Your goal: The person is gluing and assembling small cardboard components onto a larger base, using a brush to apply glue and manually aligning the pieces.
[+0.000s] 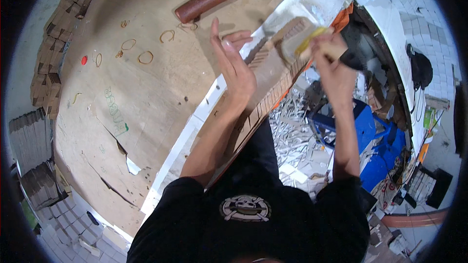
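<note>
My right hand (336, 70) grips a beige-and-yellow tool (335, 48), blurred by motion, whose exact kind I cannot make out. It is over the far end of a long row of overlapping brown cardboard pieces (273, 75) along the table's right edge. My left hand (235, 68) is open, its fingers apart and pointing away from me, above the left side of that row. No object shows in it. White strips (197, 117) lie along the row's left side. A reddish-brown cylinder (204, 3) lies on the table beyond my left hand.
Several rubber bands (145, 57) and a red cap (84, 60) lie on the brown tabletop (161, 92), which has torn spots. Paper scraps (297, 126) and a blue plastic object (382, 141) are at lower right. Stacked cardboard pieces (46, 75) line the far left.
</note>
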